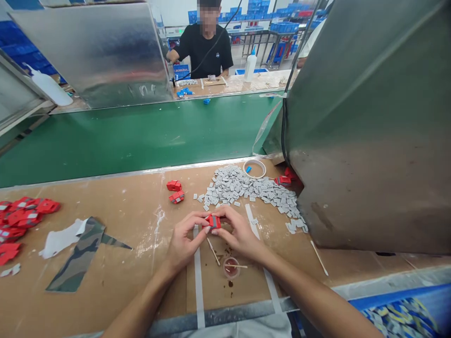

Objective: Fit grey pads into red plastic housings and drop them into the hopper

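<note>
My left hand (185,237) and my right hand (237,232) meet over the middle of the brown worktop (123,263). Together their fingertips pinch one small red plastic part (213,221) with a grey piece on it. Just beyond the hands lies a heap of small grey pieces (246,190). Two more red parts (175,191) sit on the bench to the left of that heap. Below my hands stands a small clear cup (231,267) with reddish-brown residue and a thin stick (213,251) beside it.
A pile of red parts (21,218) lies at the left edge, next to white paper and a camouflage cloth (82,253). A large metal housing (369,131) fills the right. A green conveyor belt (141,134) runs behind the bench; a person in a black shirt (206,44) sits across it.
</note>
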A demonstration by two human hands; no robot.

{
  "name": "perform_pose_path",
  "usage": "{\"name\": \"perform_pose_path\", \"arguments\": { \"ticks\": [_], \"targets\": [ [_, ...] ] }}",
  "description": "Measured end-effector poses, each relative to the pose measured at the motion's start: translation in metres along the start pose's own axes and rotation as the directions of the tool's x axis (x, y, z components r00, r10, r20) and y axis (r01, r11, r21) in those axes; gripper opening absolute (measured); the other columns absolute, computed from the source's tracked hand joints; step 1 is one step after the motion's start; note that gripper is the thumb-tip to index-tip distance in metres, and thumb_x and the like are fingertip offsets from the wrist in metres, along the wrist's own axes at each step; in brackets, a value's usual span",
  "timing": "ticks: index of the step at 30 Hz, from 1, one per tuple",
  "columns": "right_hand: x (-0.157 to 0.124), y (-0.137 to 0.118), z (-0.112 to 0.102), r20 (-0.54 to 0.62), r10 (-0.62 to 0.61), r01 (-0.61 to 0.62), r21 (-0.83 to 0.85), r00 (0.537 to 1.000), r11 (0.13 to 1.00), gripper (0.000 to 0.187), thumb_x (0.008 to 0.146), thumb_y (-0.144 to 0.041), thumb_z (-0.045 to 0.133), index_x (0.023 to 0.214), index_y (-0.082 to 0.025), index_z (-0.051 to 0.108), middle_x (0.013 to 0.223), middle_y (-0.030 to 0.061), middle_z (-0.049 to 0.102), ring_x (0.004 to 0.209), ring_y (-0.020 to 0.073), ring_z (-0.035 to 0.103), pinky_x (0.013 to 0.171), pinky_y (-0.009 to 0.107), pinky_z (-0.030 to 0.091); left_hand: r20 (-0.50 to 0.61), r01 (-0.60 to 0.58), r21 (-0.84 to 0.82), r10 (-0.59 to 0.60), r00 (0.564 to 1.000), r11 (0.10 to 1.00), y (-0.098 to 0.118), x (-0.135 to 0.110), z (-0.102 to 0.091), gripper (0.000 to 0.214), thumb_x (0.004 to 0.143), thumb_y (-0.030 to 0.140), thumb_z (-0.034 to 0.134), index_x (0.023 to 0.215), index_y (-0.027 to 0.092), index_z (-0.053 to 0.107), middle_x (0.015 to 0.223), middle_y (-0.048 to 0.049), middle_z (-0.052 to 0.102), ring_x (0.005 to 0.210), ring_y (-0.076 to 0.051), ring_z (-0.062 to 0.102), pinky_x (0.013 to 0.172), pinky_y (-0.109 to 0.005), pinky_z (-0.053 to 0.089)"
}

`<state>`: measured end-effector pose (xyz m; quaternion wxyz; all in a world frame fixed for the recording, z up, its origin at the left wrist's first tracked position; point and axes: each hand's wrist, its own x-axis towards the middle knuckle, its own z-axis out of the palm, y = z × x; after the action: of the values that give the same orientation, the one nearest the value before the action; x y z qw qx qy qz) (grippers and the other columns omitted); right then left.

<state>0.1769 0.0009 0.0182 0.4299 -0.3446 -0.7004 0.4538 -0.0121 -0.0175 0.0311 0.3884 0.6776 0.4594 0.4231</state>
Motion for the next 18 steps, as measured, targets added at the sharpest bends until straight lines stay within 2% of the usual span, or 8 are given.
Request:
{"name": "perform_pose_path", "arguments": {
  "ticks": [3, 5, 9, 13, 18],
  "targets": [
    [-0.0002, 0.0007, 0.0040, -0.027, 0.047, -0.042, 0.156, 0.999, 0.987, 0.014, 0.089, -0.025, 0.064, 0.100, -0.022, 0.055, 0.112, 0.0082, 0.054, 0.107, 0.0208, 0.058, 0.091, 0.037, 0.052, -0.042, -0.041, 0.001, 0.041, 0.998, 0.999, -0.0029, -0.0015, 0.0018, 0.008, 0.091, 0.024, 0.062, 0.096, 0.018, 0.065, 0.117, -0.0139, 0.070, 0.110, -0.024, 0.066, 0.097, -0.039, 0.051],
    [-0.0012, 0.0003, 0.0057, -0.034, 0.050, -0.042, 0.190, 0.998, 0.981, 0.014, 0.089, -0.025, 0.064, 0.099, -0.022, 0.055, 0.111, 0.0077, 0.053, 0.107, 0.0200, 0.057, 0.091, 0.036, 0.053, -0.050, -0.064, 0.007, 0.065, 0.997, 0.998, -0.0035, -0.0025, 0.0021, 0.008, 0.091, 0.024, 0.061, 0.097, 0.018, 0.063, 0.118, -0.0143, 0.069, 0.111, -0.024, 0.066, 0.097, -0.039, 0.051],
    [-0.0022, 0.0003, 0.0065, -0.041, 0.041, -0.033, 0.181, 0.998, 0.983, 0.016, 0.088, -0.023, 0.066, 0.100, -0.022, 0.056, 0.110, 0.0072, 0.054, 0.104, 0.0194, 0.058, 0.090, 0.036, 0.053, -0.038, -0.092, 0.042, 0.093, 0.995, 0.995, -0.0011, -0.0025, 0.0001, 0.006, 0.091, 0.022, 0.060, 0.091, 0.018, 0.065, 0.115, -0.0134, 0.070, 0.109, -0.023, 0.067, 0.097, -0.038, 0.051],
    [-0.0017, 0.0022, 0.0061, -0.040, 0.050, -0.043, 0.150, 0.998, 0.988, 0.017, 0.089, -0.026, 0.065, 0.102, -0.021, 0.056, 0.108, 0.0068, 0.056, 0.101, 0.0197, 0.059, 0.089, 0.035, 0.052, -0.026, -0.002, 0.006, 0.002, 1.000, 1.000, 0.0007, -0.0003, -0.0010, 0.008, 0.091, 0.023, 0.060, 0.088, 0.017, 0.065, 0.114, -0.0140, 0.070, 0.106, -0.024, 0.067, 0.097, -0.039, 0.050],
    [-0.0026, 0.0004, 0.0029, 0.000, 0.016, -0.016, -0.011, 1.000, 1.000, 0.012, 0.090, -0.022, 0.063, 0.097, -0.020, 0.053, 0.100, 0.0060, 0.056, 0.092, 0.0197, 0.055, 0.083, 0.034, 0.047, 0.039, 0.063, -0.059, -0.061, 0.997, 0.996, -0.0025, 0.0006, -0.0009, 0.008, 0.089, 0.023, 0.064, 0.084, 0.016, 0.065, 0.110, -0.0139, 0.070, 0.106, -0.024, 0.067, 0.096, -0.038, 0.050]
  ]
}}
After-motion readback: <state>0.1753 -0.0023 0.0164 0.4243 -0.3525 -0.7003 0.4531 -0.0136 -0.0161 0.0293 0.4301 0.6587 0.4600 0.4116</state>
